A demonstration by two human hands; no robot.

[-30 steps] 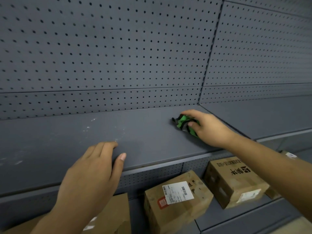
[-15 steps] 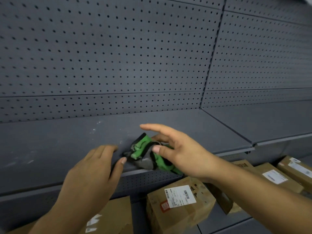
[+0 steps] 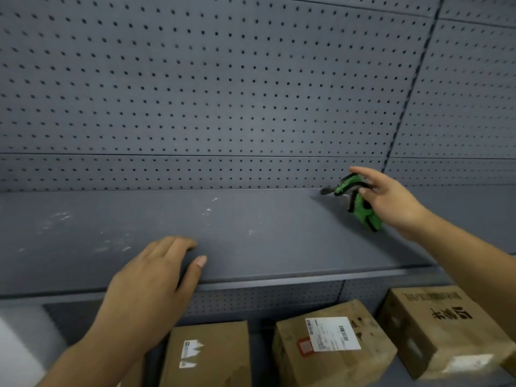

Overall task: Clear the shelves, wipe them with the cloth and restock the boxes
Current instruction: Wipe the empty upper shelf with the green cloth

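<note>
Grey shelf [image 3: 42,269] is bare on top, with pale scuffs [image 3: 61,217] at its left end. Left hand [image 3: 152,277] hasn't moved: flat on the front lip, fingers straight, holding nothing, looks like bracing. Boxes [image 3: 332,347] sit on the level below, not restocked.

Green-black cloth [image 3: 360,202] was at the front edge beside the left hand half a second ago. It's now at the right rear by the back panel [image 3: 251,171]; can't tell if it touches the shelf. Right hand [image 3: 391,202] pinches it between thumb and fingers, index finger straight out.

Read: mid-wipe, sweeping back and forth. Left end probably needs a pass before restocking.
</note>
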